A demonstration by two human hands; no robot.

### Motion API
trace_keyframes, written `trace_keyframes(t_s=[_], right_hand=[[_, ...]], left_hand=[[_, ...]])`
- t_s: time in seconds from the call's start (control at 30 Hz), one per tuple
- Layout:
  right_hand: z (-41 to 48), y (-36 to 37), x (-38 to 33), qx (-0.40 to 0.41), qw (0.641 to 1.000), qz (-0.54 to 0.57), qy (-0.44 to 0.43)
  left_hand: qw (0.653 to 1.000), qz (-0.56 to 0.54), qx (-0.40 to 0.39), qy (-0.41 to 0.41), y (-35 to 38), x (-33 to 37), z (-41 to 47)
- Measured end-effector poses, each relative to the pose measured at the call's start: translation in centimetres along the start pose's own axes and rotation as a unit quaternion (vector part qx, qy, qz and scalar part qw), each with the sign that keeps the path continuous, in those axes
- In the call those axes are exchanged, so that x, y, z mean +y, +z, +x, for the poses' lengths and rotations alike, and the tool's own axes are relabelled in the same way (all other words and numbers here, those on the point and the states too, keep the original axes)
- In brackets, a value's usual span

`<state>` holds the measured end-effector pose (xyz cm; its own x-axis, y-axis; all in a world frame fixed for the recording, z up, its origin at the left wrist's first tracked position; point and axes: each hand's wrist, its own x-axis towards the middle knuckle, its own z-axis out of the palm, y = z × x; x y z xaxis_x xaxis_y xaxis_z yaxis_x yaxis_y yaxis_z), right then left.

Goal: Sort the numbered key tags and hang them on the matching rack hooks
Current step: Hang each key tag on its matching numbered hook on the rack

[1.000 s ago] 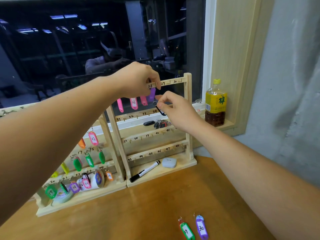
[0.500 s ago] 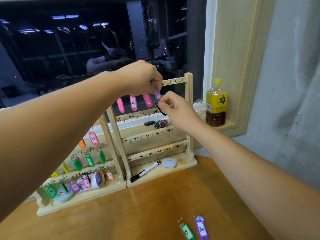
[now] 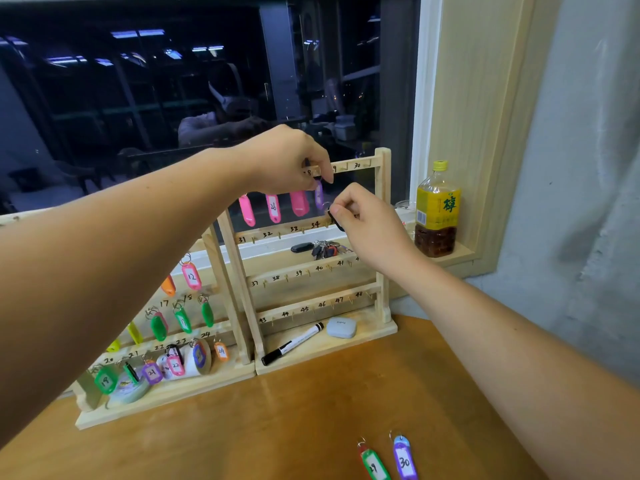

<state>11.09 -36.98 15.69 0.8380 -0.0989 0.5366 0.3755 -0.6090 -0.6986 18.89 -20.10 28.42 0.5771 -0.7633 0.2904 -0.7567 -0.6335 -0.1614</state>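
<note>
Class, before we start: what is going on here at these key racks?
A person is hanging a purple key tag on the top rail of the right-hand wooden rack, beside the pink tags. The left hand pinches the tag's top at the rail; the right hand pinches a small black object just under it. Tag 29 and tag 30 lie on the table, not yet hung.

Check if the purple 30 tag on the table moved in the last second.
No. The purple 30 tag lies where it did, right of the green 29 tag, same gap to the rack base.
</note>
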Motion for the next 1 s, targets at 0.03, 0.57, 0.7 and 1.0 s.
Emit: trace_keyframes(t_s=[0.03, 0.57, 0.7, 1.0], right_hand=[[-0.1, -0.1, -0.2, 0.005, 1.0, -0.003, -0.001], [3.1, 0.7, -3.1, 0.083, 0.994, -0.065, -0.008], [2.2, 0.5, -2.5, 0.067, 0.996, -0.056, 0.013], [-6.8, -1.1, 0.2, 0.055, 0.996, -0.05, 0.042]], left_hand=[[1.0, -0.023, 0.001, -0.006, 0.0, -0.1, -0.1], [0.983, -0.144, 0.069, -0.096, 0.1, -0.5, -2.1], [0.977, -0.152, 0.11, -0.095, 0.2, 0.4, -3.2], [0.959, -0.206, 0.181, -0.065, 5.6, 7.0, -10.7]])
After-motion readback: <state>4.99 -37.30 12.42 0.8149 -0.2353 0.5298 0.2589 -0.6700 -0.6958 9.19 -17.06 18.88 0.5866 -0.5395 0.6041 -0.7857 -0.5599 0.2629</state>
